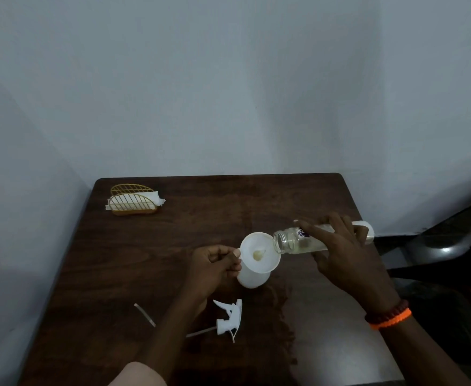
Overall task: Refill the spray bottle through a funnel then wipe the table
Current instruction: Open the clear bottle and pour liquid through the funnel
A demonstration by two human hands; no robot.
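A white funnel (259,250) sits in the mouth of a white spray bottle (252,278) standing mid-table. My left hand (214,267) pinches the funnel's left rim. My right hand (345,254) grips a clear plastic bottle (290,242), tipped almost level with its open mouth over the funnel's right edge. A little pale liquid lies in the funnel's centre. The white trigger spray head (228,320) with its dip tube lies flat on the table in front of the bottle.
A gold wire holder with white napkins (134,201) stands at the far left of the dark wooden table (145,260). A thin stick (145,315) lies near the front left. A dark chair (446,246) stands to the right. Walls enclose the table's back and left.
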